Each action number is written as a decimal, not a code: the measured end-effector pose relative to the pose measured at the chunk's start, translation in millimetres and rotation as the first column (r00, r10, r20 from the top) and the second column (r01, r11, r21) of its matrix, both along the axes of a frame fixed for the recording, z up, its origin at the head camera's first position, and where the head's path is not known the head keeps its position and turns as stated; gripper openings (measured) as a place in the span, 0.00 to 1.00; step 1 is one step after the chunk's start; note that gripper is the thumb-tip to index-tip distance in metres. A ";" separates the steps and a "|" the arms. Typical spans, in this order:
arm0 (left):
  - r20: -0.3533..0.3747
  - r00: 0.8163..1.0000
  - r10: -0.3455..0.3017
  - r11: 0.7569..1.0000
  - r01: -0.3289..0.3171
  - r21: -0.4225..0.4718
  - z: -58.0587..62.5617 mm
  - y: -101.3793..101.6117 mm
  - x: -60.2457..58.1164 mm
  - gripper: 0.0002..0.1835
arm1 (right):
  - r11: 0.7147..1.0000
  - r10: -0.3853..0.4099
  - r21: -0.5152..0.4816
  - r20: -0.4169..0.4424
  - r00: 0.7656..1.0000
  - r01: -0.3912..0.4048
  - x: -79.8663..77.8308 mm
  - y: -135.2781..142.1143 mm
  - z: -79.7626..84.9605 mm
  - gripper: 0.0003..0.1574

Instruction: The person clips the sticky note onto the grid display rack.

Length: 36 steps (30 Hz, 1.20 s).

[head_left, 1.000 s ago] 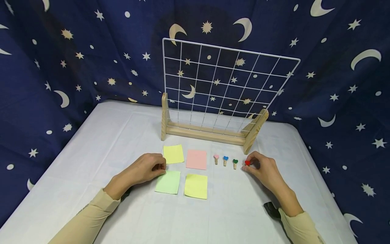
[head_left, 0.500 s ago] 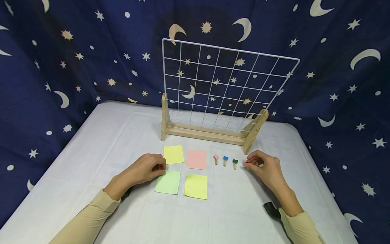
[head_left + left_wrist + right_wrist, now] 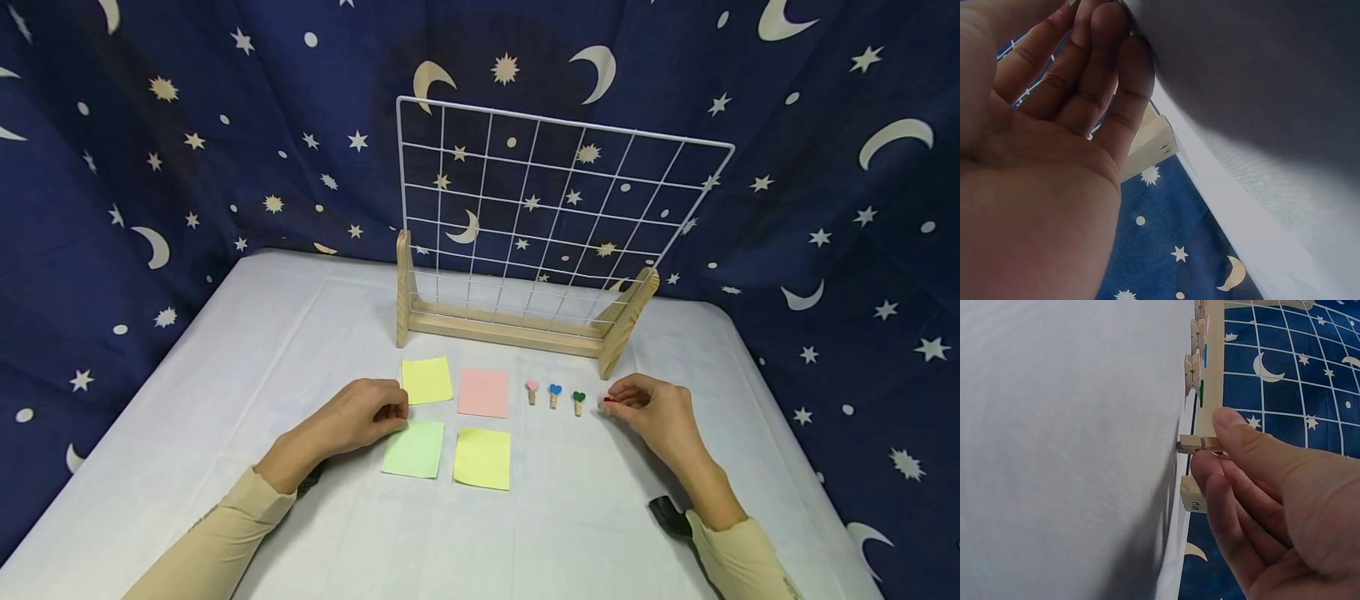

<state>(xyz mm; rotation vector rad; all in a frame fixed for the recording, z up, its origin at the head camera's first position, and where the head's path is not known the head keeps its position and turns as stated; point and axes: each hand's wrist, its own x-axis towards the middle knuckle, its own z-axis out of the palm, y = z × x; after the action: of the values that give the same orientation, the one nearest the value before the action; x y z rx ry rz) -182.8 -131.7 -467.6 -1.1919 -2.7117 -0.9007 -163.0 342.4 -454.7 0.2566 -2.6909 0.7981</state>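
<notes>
While no writing shows, right hand [image 3: 660,412] fingers pinching red-heart clothespin [image 3: 609,401], left hand [image 3: 360,417] loosely curled.

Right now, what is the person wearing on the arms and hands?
Both arms wear long, close-fitting beige sleeves that end at the wrists: left sleeve, right sleeve. The left hand and right hand are bare, without gloves. A small black device sits at the right wrist; another dark one shows under the left wrist.

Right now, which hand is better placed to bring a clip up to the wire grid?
Right. The right hand already pinches the red heart clip, close to the wire grid. The left hand rests at the green note, holding no clip.
</notes>
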 end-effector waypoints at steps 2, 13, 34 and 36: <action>0.002 1.000 -0.001 1.000 0.001 -0.002 0.1 0.1 0.0 0.10 | 1.000 0.001 0.009 -0.002 1.000 -0.001 -0.1 0.4 -0.1 0.14; 0.007 1.000 -0.003 1.000 0.003 0.001 1.0 0.1 1.1 0.10 | 0.996 0.077 0.047 -0.035 0.996 -0.075 0.0 4.8 2.0 0.13; 0.004 1.000 -0.003 1.000 0.003 0.001 0.1 0.0 0.5 0.10 | 0.993 0.119 -0.027 0.068 0.991 -0.117 0.8 8.3 5.7 0.13; 0.013 1.000 -0.001 1.000 0.001 -0.004 0.5 0.3 0.1 0.10 | 0.992 0.121 -0.031 0.072 0.990 -0.119 1.0 8.8 6.0 0.13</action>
<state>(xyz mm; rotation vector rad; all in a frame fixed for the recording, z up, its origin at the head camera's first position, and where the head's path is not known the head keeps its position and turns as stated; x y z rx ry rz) -182.7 -131.4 -467.0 -1.1930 -2.7245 -0.9062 -162.0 351.2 -448.6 0.3934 -2.7533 0.8942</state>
